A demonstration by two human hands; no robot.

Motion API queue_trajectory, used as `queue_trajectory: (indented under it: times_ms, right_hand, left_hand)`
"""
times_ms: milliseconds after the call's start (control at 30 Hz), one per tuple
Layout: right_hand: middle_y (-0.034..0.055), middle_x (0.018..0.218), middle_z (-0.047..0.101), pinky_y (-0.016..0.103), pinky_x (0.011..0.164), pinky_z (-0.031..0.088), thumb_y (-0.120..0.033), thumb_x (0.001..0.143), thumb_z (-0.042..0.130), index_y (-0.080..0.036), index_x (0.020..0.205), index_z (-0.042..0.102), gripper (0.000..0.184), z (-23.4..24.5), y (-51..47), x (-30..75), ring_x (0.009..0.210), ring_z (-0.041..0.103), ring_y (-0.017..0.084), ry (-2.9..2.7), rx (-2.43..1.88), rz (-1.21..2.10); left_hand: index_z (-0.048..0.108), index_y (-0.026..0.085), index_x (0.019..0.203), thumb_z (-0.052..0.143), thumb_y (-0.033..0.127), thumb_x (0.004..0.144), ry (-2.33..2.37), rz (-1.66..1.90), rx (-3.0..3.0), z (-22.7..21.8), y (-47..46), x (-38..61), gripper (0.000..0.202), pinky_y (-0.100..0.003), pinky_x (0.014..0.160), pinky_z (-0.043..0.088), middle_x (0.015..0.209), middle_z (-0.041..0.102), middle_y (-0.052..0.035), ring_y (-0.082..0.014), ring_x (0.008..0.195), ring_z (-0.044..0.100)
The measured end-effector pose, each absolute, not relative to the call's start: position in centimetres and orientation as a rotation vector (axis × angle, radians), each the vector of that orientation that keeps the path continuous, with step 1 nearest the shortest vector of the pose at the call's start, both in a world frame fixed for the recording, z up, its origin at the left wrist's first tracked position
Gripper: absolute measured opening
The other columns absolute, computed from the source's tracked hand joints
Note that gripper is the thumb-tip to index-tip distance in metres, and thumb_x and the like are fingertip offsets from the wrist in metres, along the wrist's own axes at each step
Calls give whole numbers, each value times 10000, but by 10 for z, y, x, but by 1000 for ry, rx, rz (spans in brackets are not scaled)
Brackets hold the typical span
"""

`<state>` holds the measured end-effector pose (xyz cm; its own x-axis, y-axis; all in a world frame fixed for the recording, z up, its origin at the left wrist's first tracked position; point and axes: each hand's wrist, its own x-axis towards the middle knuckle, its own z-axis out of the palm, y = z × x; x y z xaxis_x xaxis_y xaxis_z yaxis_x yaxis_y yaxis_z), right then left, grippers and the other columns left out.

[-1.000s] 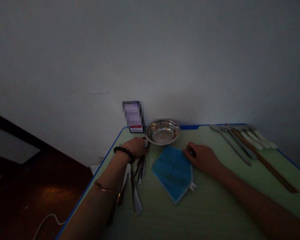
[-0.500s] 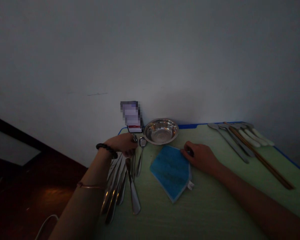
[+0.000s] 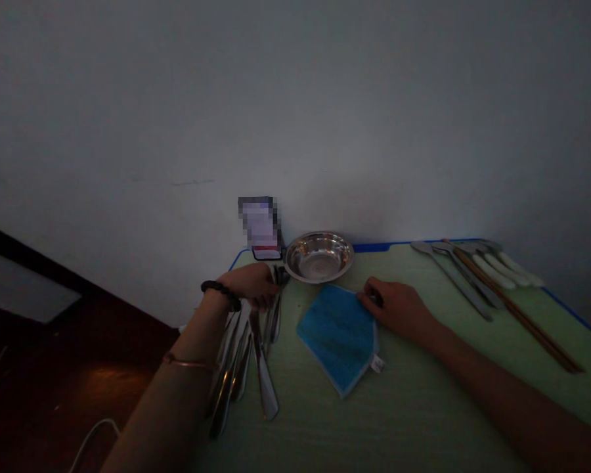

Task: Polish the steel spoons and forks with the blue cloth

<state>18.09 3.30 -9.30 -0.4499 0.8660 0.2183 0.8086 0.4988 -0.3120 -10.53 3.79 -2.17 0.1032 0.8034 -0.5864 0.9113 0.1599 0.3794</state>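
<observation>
My left hand [image 3: 251, 285] rests on the far end of a bunch of metal spoons and knives [image 3: 249, 355] lying at the table's left side, fingers curled over the spoon heads. A bead bracelet and a thin bangle are on that arm. My right hand [image 3: 398, 305] lies with fingers bent on the right corner of a blue cloth [image 3: 339, 335] spread on the green table [image 3: 423, 407]. A steel bowl [image 3: 318, 255] stands just behind the cloth, between both hands.
Against the wall stands a small dark box [image 3: 261, 226] left of the bowl. At the far right lie more spoons, white-handled cutlery [image 3: 497, 269] and wooden chopsticks [image 3: 522, 315]. The table's blue left edge drops to a dark wooden floor with a white cable [image 3: 91, 437].
My left hand pulled back left from the bowl's rim, then shifted slightly right onto the spoon heads. My right hand has stayed on the cloth.
</observation>
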Motion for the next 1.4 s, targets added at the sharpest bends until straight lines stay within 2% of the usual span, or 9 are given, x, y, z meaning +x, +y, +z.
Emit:
queue_trajectory:
  times_ms: [267, 500, 667, 767, 900, 1000, 1133, 1267, 1400]
  right_hand:
    - [0, 634, 575, 251, 535, 285, -389, 832, 402, -209, 754, 484, 212, -91, 32, 180, 559, 512, 137, -2369, -1380, 275]
    - [-21, 589, 477, 252, 553, 336, -395, 873, 289, -216, 670, 382, 286, -92, 40, 186, 562, 478, 133, -1878, -1316, 628]
    - [7, 668, 508, 280, 617, 390, -468, 853, 290, -219, 693, 423, 325, -89, 45, 192, 664, 496, 170, -1546, -1350, 743]
    - [13, 682, 509, 292, 635, 396, -473, 849, 297, -220, 682, 416, 326, -87, 38, 198, 676, 493, 177, -1459, -1371, 744]
    - [-4, 645, 480, 280, 576, 380, -436, 838, 355, -214, 693, 414, 272, -92, 17, 214, 607, 466, 156, -1556, -1396, 660]
    - [46, 807, 531, 300, 649, 412, -387, 816, 420, -180, 874, 459, 218, -99, 6, 224, 701, 505, 168, -1661, -1368, 557]
    - [140, 1050, 526, 377, 836, 395, -418, 853, 340, -143, 1079, 469, 379, -101, 15, 224, 952, 510, 221, -1817, -1392, 511]
    - [180, 1125, 497, 407, 904, 353, -490, 738, 515, -122, 1044, 539, 479, -95, 41, 215, 1060, 471, 269, -2057, -1486, 510]
    - [105, 902, 584, 334, 747, 427, -357, 703, 576, -141, 844, 568, 258, -87, 54, 213, 838, 552, 203, -2132, -1446, 674]
  left_hand:
    - [529, 158, 507, 498, 515, 700, 1756, -209, 1723, -23, 40, -106, 407, -243, 500, 467, 529, 649, -61, -168, 504, 610]
    - [500, 166, 517, 443, 453, 745, 1820, -140, 1835, 16, 22, -108, 371, -226, 462, 428, 481, 596, -27, -157, 465, 582]
    - [522, 175, 605, 388, 437, 801, 1797, 47, 1969, 34, 5, -87, 353, -218, 460, 404, 430, 550, 21, -133, 413, 546]
    - [513, 183, 692, 376, 438, 831, 1567, 265, 1931, 21, -4, -59, 321, -208, 470, 399, 557, 593, 25, -112, 442, 535]
    - [497, 191, 648, 402, 421, 829, 1442, 395, 1846, -13, -14, -25, 308, -217, 508, 392, 543, 558, 31, -121, 487, 517]
    - [476, 196, 681, 365, 401, 851, 1425, 472, 1797, -31, -18, -11, 289, -216, 517, 394, 552, 526, 38, -121, 513, 510]
    - [415, 201, 655, 345, 410, 859, 1426, 521, 1713, -38, -20, -6, 300, -210, 436, 356, 496, 465, 58, -102, 420, 447]
    - [417, 201, 681, 368, 440, 846, 1413, 538, 1645, -38, -22, -4, 294, -200, 384, 323, 483, 447, 68, -94, 391, 422]
    - [428, 195, 687, 393, 451, 838, 1399, 576, 1592, -40, -24, -5, 299, -192, 374, 319, 487, 439, 69, -88, 396, 418]
